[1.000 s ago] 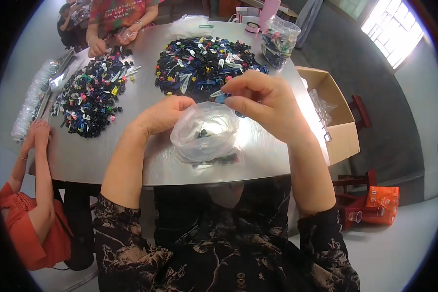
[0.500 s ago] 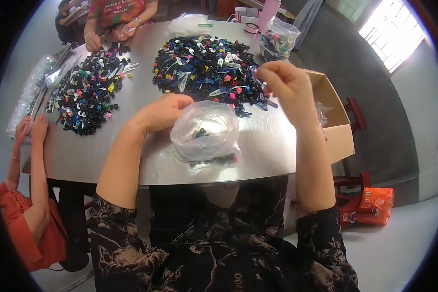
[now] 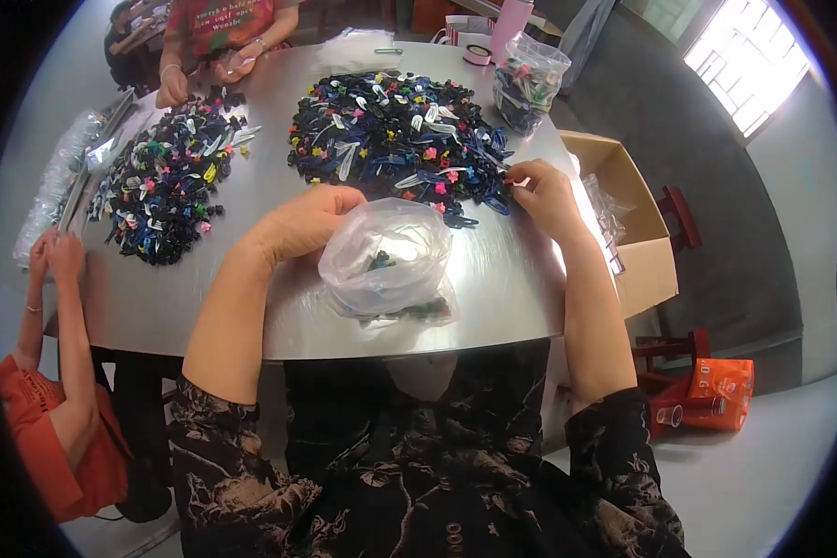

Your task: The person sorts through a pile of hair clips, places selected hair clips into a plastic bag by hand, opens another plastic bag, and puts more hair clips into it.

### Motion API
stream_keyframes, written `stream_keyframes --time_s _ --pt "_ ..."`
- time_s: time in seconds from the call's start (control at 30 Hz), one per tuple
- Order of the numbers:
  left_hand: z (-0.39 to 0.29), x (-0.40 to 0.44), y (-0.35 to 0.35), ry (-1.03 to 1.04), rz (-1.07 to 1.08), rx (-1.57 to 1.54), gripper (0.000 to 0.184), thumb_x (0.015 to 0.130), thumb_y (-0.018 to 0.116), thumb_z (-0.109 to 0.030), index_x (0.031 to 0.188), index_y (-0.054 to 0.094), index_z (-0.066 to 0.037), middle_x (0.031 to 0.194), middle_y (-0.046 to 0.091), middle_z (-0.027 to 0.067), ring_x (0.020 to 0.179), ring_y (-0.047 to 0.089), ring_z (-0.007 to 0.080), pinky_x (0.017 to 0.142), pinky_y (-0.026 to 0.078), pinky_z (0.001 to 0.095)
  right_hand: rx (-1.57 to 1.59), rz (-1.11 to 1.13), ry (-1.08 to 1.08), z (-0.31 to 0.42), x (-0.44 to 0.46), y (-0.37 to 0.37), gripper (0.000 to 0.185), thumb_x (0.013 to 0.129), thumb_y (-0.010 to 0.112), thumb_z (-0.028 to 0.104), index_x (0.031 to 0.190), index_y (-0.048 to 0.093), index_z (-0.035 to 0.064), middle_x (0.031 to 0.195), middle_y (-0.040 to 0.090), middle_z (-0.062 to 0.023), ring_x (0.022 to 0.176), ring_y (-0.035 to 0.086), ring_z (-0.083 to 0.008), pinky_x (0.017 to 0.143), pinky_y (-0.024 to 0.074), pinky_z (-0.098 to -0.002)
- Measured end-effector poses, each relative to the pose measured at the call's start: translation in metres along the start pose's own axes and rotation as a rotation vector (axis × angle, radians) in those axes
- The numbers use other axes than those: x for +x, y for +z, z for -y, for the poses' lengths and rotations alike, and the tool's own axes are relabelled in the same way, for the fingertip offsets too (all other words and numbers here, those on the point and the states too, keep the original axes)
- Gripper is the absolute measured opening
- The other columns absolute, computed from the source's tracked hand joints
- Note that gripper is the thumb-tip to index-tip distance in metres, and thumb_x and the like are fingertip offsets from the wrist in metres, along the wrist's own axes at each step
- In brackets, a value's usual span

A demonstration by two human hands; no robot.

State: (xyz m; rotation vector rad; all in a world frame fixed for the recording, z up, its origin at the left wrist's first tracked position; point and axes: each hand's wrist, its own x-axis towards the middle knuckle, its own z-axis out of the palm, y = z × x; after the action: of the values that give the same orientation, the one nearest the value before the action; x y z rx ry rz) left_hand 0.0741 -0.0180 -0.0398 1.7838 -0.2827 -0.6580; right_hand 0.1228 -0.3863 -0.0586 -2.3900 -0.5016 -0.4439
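Observation:
My left hand [image 3: 312,219] pinches the rim of a clear plastic bag [image 3: 386,265], which stands open on the metal table with a few small dark and coloured pieces inside. At the right edge of the big pile of hair clips [image 3: 391,139], my right hand [image 3: 546,197] has its thumb and fingers closed together. What lies between those fingertips is too small to name. Blue, black and white clips with pink and yellow pieces make up the pile, just beyond the bag.
Another clip pile [image 3: 163,186] lies left. A filled bag [image 3: 530,79], pink tape roll [image 3: 477,55] and flat plastic bags [image 3: 355,51] are at the back. A cardboard box [image 3: 646,251] stands right. Two co-workers' hands [image 3: 60,256] [image 3: 172,86] are at the table's left side and back.
My right hand has moved right from beside the bag to the right edge of the pile, coming lower in the last half second. My left hand stays at the bag.

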Motion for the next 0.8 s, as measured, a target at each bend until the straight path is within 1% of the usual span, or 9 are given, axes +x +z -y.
stream_keyframes --time_s 0.1,0.17,0.2,0.33,0.4,0.5,0.6,0.73,0.8 --pt "-0.003 -0.001 0.002 0.012 0.001 -0.010 0.017 0.089 0.074 -0.016 0.101 0.069 -0.005 0.090 0.066 -0.0048 0.077 0.058 0.0039 0.068 0.049 0.0221 -0.022 0.023 0.068 0.001 -0.001 -0.005 0.015 0.082 0.070 0.006 0.096 0.071 0.0028 0.087 0.070 -0.0088 0.074 0.062 -0.0191 0.072 0.0506 -0.0331" --pt "-0.003 -0.002 0.004 0.042 -0.005 -0.026 0.019 0.090 0.072 -0.022 0.099 0.069 -0.006 0.088 0.067 -0.0041 0.076 0.058 0.0034 0.066 0.048 0.0209 -0.071 0.021 0.092 -0.004 -0.003 -0.007 0.014 0.082 0.071 0.006 0.095 0.071 0.0026 0.086 0.070 -0.0087 0.074 0.062 -0.0187 0.071 0.0504 -0.0331" --pt "-0.003 -0.002 0.003 0.042 -0.004 -0.025 0.019 0.090 0.072 -0.022 0.099 0.069 -0.006 0.088 0.067 -0.0041 0.076 0.058 0.0034 0.066 0.048 0.0209 -0.120 0.020 0.116 -0.005 -0.004 -0.009 0.013 0.082 0.072 0.006 0.094 0.071 0.0023 0.085 0.069 -0.0085 0.073 0.061 -0.0184 0.071 0.0501 -0.0331" --pt "-0.002 -0.002 0.002 0.053 0.017 -0.019 0.019 0.090 0.072 -0.021 0.100 0.070 -0.005 0.088 0.067 -0.0039 0.077 0.058 0.0036 0.066 0.048 0.0207 -0.110 0.003 0.107 -0.004 -0.008 -0.013 0.011 0.083 0.073 0.008 0.092 0.070 0.0020 0.084 0.068 -0.0090 0.072 0.060 -0.0183 0.070 0.0499 -0.0331" --pt "-0.003 -0.003 0.003 0.071 0.022 -0.015 0.019 0.090 0.072 -0.021 0.100 0.070 -0.005 0.088 0.067 -0.0039 0.077 0.058 0.0036 0.066 0.048 0.0207 -0.022 -0.033 0.171 -0.001 -0.007 -0.011 0.010 0.083 0.073 0.009 0.090 0.071 0.0024 0.083 0.068 -0.0088 0.072 0.060 -0.0176 0.070 0.0502 -0.0328" --pt "-0.007 -0.005 0.004 0.031 -0.010 -0.010 0.019 0.090 0.072 -0.020 0.101 0.070 -0.005 0.089 0.067 -0.0035 0.077 0.059 0.0038 0.067 0.048 0.0208 0.004 -0.092 0.092 -0.001 -0.005 -0.005 0.013 0.081 0.075 0.009 0.091 0.071 0.0025 0.083 0.068 -0.0075 0.071 0.060 -0.0167 0.069 0.0503 -0.0322" --pt "-0.006 -0.003 0.004 0.031 0.000 0.001 0.018 0.090 0.072 -0.019 0.101 0.069 -0.005 0.090 0.068 -0.0032 0.077 0.059 0.0038 0.068 0.049 0.0210 -0.034 -0.069 0.070 -0.006 0.001 0.004 0.016 0.080 0.075 0.008 0.094 0.071 0.0020 0.084 0.069 -0.0062 0.071 0.060 -0.0160 0.069 0.0502 -0.0315" --pt "-0.007 -0.003 0.002 0.035 0.015 -0.015 0.019 0.089 0.073 -0.019 0.101 0.069 -0.004 0.091 0.068 -0.0031 0.079 0.059 0.0042 0.070 0.049 0.0213 -0.025 -0.041 0.160 -0.008 0.003 0.003 0.015 0.080 0.073 0.006 0.094 0.071 0.0012 0.083 0.068 -0.0060 0.071 0.060 -0.0163 0.069 0.0502 -0.0310" --pt "-0.006 -0.004 0.002 0.021 0.012 -0.025 0.019 0.089 0.073 -0.019 0.101 0.069 -0.004 0.091 0.068 -0.0030 0.079 0.059 0.0043 0.070 0.049 0.0213 0.077 -0.154 0.120 -0.006 0.002 0.001 0.013 0.080 0.070 0.005 0.093 0.072 0.0011 0.084 0.067 -0.0066 0.073 0.060 -0.0166 0.071 0.0504 -0.0305"
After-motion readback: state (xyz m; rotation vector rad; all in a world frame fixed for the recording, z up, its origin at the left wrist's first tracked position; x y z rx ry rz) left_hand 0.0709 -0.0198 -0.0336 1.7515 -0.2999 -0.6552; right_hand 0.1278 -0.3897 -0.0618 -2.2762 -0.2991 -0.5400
